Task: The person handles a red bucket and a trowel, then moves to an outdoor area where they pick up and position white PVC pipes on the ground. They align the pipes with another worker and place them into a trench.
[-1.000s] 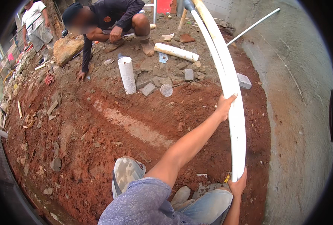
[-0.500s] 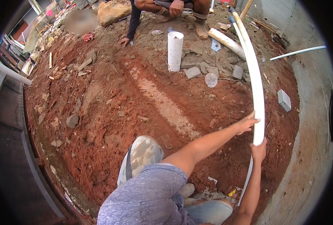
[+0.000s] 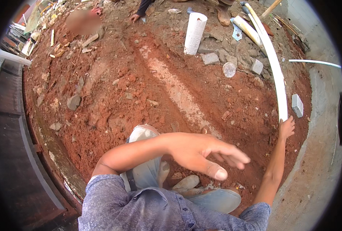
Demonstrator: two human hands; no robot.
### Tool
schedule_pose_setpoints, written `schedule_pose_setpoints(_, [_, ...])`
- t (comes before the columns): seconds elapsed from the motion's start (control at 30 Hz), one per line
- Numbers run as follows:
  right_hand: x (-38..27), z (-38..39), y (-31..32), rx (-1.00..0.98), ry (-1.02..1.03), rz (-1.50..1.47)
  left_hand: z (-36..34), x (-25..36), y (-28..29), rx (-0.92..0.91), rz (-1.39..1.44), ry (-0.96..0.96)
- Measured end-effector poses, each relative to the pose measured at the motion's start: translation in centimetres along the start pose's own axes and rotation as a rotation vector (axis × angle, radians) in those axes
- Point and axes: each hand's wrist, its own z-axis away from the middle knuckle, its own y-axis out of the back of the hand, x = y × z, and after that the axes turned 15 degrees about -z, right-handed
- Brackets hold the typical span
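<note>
A long white plastic pipe (image 3: 275, 71) runs from the far right toward me and appears bent in this view. My right hand (image 3: 286, 128) is at its near end, thumb against the pipe and fingers on its right side; the palm side is hidden. My left hand (image 3: 207, 154) hangs in front of my body, away from the pipe, fingers apart and holding nothing. Ahead, a short wide white pipe (image 3: 195, 34) sticks up out of the soil, leaning slightly. A shallow trench (image 3: 174, 90) with a pale bottom runs through the red soil.
Grey blocks (image 3: 210, 58) and broken stones lie around the upright pipe. Another block (image 3: 297, 105) rests by the concrete wall (image 3: 325, 115) on my right. A co-worker's hand (image 3: 135, 17) touches the ground at the far end. Dark metal sheeting (image 3: 9, 154) borders the left.
My left hand has let go of the long pipe and swung left, in front of my body. My right hand and the pipe's near end have shifted right and farther up in view.
</note>
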Motion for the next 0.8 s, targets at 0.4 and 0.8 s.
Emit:
schedule_pose_setpoints(0.4, [-11.0, 18.6, 12.0, -0.643, 0.733, -0.709, 2.3, 8.1, -6.4, 0.543, -0.113, -0.767])
schedule_pose_setpoints(0.8, [-11.1, 32.4, 23.5, -1.174, 0.764, -0.723, 18.2, -5.3, -3.1, 0.194, -1.400, 0.263])
